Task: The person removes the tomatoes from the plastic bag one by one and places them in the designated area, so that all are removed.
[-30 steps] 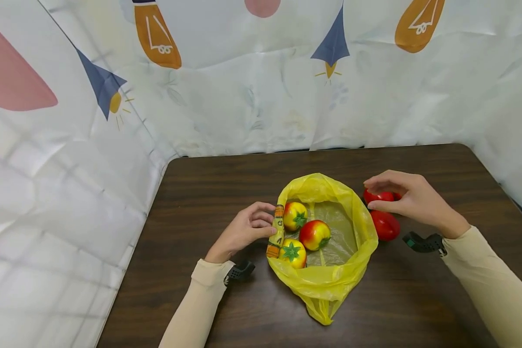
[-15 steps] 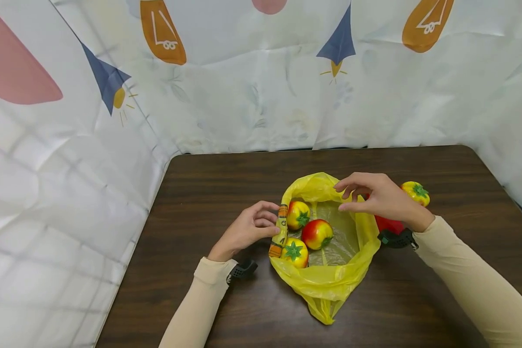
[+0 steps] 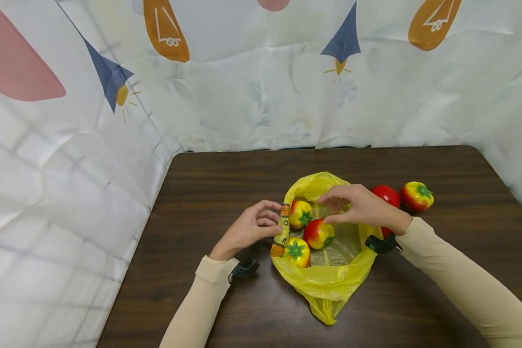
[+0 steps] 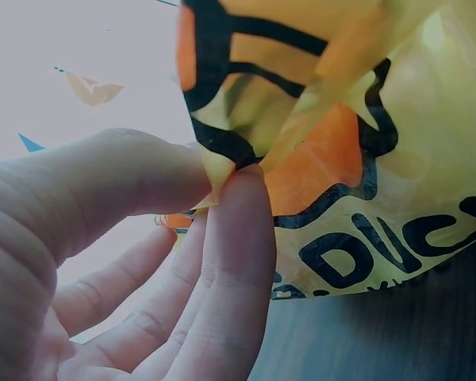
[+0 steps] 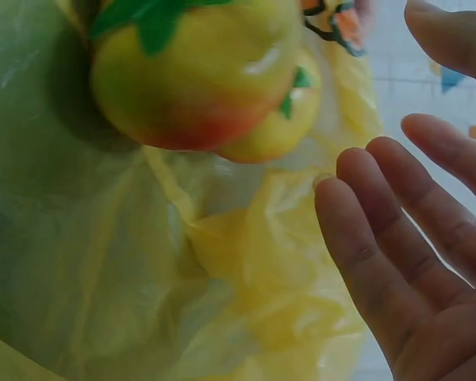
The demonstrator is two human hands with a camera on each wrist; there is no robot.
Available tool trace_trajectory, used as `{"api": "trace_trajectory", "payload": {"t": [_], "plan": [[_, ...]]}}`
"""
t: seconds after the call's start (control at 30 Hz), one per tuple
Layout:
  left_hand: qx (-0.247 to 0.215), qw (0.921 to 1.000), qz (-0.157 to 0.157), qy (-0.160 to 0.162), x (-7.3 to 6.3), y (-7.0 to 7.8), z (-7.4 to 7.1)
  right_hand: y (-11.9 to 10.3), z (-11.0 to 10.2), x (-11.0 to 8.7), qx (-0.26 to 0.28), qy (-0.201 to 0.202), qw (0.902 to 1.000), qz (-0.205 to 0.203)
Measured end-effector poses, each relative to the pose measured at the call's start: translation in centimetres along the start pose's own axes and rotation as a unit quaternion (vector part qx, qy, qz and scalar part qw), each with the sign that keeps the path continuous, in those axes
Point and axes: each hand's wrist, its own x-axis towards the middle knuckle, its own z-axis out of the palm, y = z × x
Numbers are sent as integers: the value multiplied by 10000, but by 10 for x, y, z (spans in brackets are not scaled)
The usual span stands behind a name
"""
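Observation:
A yellow plastic bag (image 3: 326,282) lies on the table with its mouth spread wide. Its left rim, printed in orange and black, is pinched between the thumb and index finger of my left hand (image 3: 249,228); the left wrist view shows the pinch closely. Three yellow-and-red fruits with green leafy caps sit inside: one at the back (image 3: 300,215), one in the middle (image 3: 319,234) and one at the front (image 3: 297,252). Over the bag's mouth, near the middle fruit, my right hand (image 3: 356,205) hovers with loosely bent, parted fingers and nothing between them.
Right of the bag on the dark wooden table (image 3: 209,193) lie a round red fruit (image 3: 386,195) and another yellow-and-red fruit (image 3: 417,196). A second red thing (image 3: 386,232) is mostly hidden behind my right wrist. A printed white cloth (image 3: 261,106) hangs behind the table.
My right hand has moved left, from beside the red fruits to over the bag's mouth, uncovering the yellow-and-red fruit on the right. My left hand keeps its pinch on the rim.

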Motion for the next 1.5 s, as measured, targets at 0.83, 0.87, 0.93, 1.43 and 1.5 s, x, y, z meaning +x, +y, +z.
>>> {"api": "trace_trajectory", "payload": {"t": [0.83, 0.87, 0.93, 1.43, 1.5], "plan": [[100, 9999, -43, -27, 2, 2, 3, 18, 17, -4, 558, -823, 9937, 520], [112, 9999, -47, -24, 2, 2, 3, 18, 17, -5, 608, -866, 9928, 564], [123, 9999, -59, -25, 1, 1, 3, 19, 18, -6, 667, -942, 9913, 633], [204, 9996, -170, -11, 1, 1, 4, 20, 20, -10, 860, -1124, 9871, 748], [199, 9997, -166, -15, 1, 2, 4, 18, 19, -11, 877, -1067, 9875, 759]]}}
